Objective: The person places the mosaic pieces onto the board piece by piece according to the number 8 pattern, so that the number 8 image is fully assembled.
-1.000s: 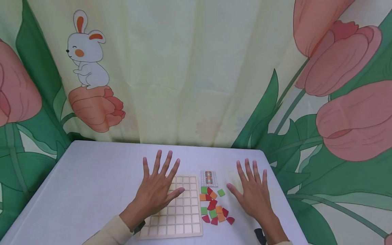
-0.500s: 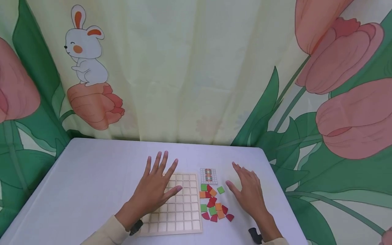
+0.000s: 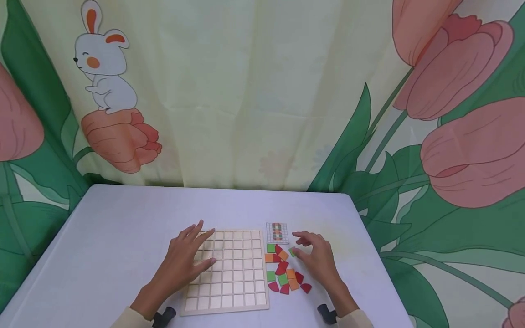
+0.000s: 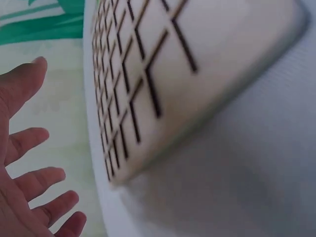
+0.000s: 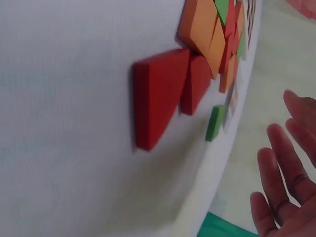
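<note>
My left hand [image 3: 179,262] hovers over the left side of a pale wooden grid board [image 3: 238,276], fingers spread and holding nothing. In the left wrist view its fingers [image 4: 42,180] stand apart from the board. On the right, my right hand [image 3: 319,258] hangs with loosely bent fingers and thumb above a single green square tile [image 3: 292,252], partly covered by the thumb in the head view. The right wrist view has this green tile [image 5: 215,122] lying on the table, away from the fingers [image 5: 273,177]. Several red, orange and green tiles [image 3: 282,279] lie between board and right hand.
A small printed pattern card [image 3: 277,233] lies beyond the tiles, beside the board's far right corner. A white cloth covers the table [image 3: 123,228]. Behind it hangs a curtain [image 3: 246,114] printed with tulips and a rabbit.
Both hands have lowered from a raised, spread-finger pose. The left has drawn back leftward over the board; the right has moved left toward the lone green tile, its fingers now bent.
</note>
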The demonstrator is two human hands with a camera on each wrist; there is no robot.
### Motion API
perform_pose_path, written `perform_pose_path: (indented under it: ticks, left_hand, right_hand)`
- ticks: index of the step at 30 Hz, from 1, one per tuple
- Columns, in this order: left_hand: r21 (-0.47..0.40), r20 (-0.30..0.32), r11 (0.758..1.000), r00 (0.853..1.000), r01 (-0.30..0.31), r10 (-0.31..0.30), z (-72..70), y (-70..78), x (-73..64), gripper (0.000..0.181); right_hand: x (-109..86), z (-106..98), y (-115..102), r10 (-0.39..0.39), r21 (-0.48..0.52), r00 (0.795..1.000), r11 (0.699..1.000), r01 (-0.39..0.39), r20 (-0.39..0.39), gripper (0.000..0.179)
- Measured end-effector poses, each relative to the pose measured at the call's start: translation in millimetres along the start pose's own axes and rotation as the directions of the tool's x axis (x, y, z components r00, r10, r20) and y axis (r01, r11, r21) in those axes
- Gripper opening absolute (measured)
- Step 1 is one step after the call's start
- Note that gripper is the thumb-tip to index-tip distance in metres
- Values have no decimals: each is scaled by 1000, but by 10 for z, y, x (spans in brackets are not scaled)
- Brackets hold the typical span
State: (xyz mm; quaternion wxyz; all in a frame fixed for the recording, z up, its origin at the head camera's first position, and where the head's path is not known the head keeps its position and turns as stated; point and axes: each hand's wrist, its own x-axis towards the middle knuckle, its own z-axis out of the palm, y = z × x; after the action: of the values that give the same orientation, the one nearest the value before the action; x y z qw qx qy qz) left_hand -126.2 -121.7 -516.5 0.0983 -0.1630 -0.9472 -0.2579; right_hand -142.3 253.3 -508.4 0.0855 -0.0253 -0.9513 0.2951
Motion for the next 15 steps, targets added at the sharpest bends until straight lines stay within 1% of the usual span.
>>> perform_pose_path:
  ticks: [3, 5, 8, 11, 13, 15]
  left_hand:
    - [-34, 35, 999, 999, 32, -31, 21, -113, -107, 80]
    - [-47, 46, 998, 998, 50, -48, 28, -184, -170, 81]
    - [-61, 46, 996, 997, 67, -64, 26, -274, -244, 83]
    - [-76, 41, 995, 997, 63, -60, 14, -342, -317, 84]
    - [-87, 42, 995, 998, 55, -51, 5, -376, -363, 84]
    - [-90, 54, 994, 997, 54, -50, 0, -401, -402, 87]
  right_hand:
    - [14, 69, -13, 21, 27, 999, 999, -22, 35, 48]
    - [20, 107, -24, 34, 44, 997, 998, -37, 69, 48]
    - [33, 159, -32, 53, 51, 991, 997, -60, 124, 51]
    - [49, 211, -44, 62, 38, 985, 997, -69, 159, 53]
    - [63, 245, -55, 69, 22, 984, 997, -74, 166, 52]
    - [78, 276, -67, 61, 8, 984, 998, -64, 165, 49]
